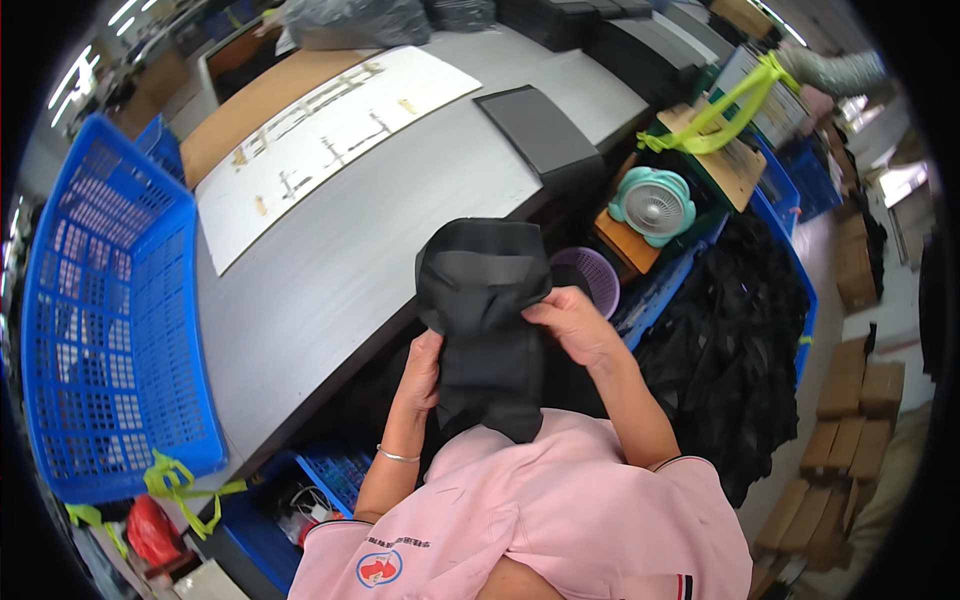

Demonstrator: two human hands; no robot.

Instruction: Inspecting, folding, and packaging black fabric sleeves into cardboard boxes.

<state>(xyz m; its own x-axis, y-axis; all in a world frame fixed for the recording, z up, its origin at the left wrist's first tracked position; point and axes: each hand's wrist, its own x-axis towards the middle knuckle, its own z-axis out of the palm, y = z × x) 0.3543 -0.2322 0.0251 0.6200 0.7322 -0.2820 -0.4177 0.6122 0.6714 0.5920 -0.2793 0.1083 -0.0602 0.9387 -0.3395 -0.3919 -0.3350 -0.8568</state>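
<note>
A black fabric piece (pixel 490 340), folded at its upper end and hanging down toward my lap, is held up in front of my chest. My left hand (pixel 425 365) grips its left edge, the fingertips partly hidden by the cloth. On the other side, my right hand (pixel 572 322) pinches the right edge between thumb and fingers. The upper part of the cloth rises over the near edge of the grey table (pixel 300 330). Whether it is a finished article or a cut part, I cannot tell.
A blue plastic basket (pixel 205 380) stands at the table's left end. Beyond lies a white marked board (pixel 310 180); a dark flat stack (pixel 535 130) sits farther right. To my right are a teal fan (pixel 655 205), a purple basket (pixel 590 275) and heaped black cloth (pixel 730 350).
</note>
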